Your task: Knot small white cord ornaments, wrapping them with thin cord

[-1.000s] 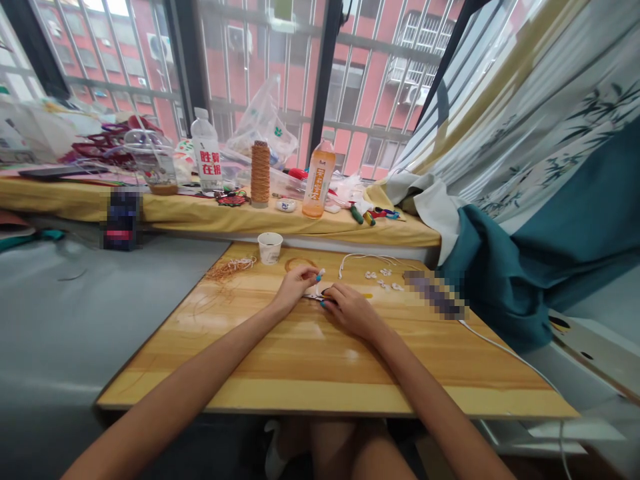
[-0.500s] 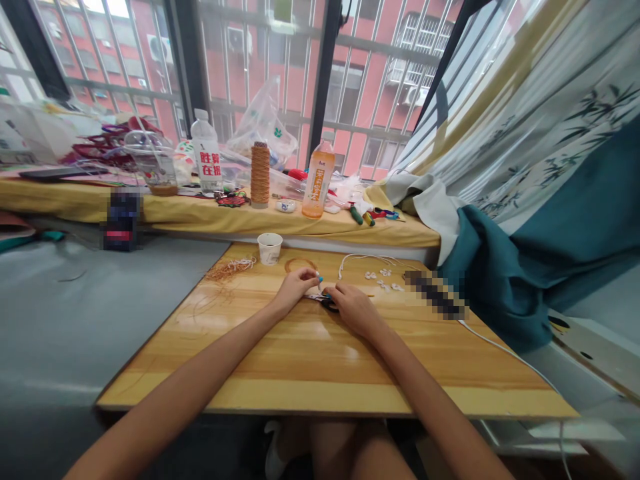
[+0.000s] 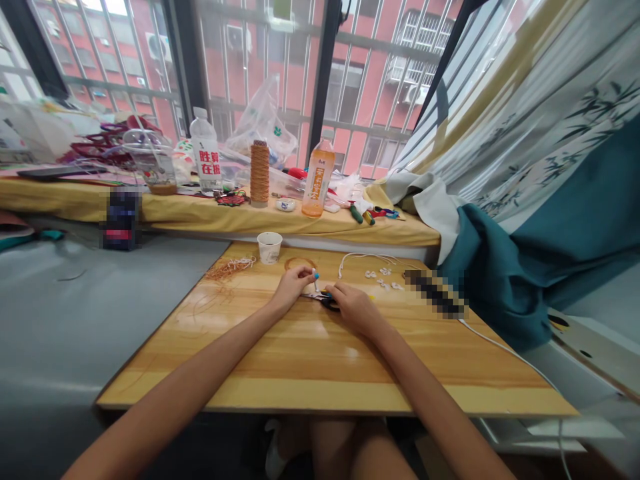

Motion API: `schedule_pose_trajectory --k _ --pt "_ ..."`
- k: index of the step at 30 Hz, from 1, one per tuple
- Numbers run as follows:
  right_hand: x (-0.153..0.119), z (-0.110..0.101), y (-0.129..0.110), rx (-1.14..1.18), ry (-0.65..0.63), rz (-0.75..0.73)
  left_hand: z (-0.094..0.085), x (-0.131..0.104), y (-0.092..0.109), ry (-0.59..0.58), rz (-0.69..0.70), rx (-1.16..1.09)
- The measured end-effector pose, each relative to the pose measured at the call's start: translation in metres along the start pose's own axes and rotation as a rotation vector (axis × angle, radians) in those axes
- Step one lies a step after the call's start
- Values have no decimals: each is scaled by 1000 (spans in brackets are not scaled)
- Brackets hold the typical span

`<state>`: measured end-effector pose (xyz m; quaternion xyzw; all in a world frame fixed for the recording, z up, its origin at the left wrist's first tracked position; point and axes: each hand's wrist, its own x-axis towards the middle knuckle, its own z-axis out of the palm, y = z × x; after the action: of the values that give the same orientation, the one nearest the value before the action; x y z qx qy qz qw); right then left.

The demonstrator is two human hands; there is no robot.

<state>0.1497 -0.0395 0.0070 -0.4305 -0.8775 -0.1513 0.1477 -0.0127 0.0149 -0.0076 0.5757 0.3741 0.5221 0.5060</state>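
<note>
Over the middle of the wooden table (image 3: pixel 280 360), my left hand (image 3: pixel 294 287) pinches a small white piece (image 3: pixel 315 283) with blue at the fingertips. Just to its right, my right hand (image 3: pixel 350 303) has its fingers closed near black-handled scissors (image 3: pixel 330 304); what sits between those fingers is too small to make out. The scissor blades lie on the table, pointing left under the white piece. Behind my left hand is a coil of orange cord (image 3: pixel 300 262). Small white knotted pieces (image 3: pixel 384 285) lie to the right of my right hand.
A paper cup (image 3: pixel 270 248) stands at the table's back edge, beside loose orange and white threads (image 3: pixel 233 269). White cord (image 3: pixel 367 256) lies behind the hands. The sill holds a thread spool (image 3: pixel 259 175), an orange bottle (image 3: pixel 318 180) and a clear bottle (image 3: pixel 206 157).
My left hand has shifted slightly left, away from my right hand, and the white piece moved with it. My right hand has barely moved.
</note>
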Motion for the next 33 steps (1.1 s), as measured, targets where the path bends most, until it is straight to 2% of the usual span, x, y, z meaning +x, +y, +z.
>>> schedule_pose_trajectory --k 5,12,20,33 --pt "0 1 0 -74 -1 27 -1 0 0 5 21 33" --pt "-1 2 -1 33 27 63 -2 3 -2 12 84 120" --pt "0 -6 -1 -121 48 -7 -3 1 -3 -10 259 327" --pt "1 -1 2 -32 80 12 -2 -1 -2 -32 301 391"
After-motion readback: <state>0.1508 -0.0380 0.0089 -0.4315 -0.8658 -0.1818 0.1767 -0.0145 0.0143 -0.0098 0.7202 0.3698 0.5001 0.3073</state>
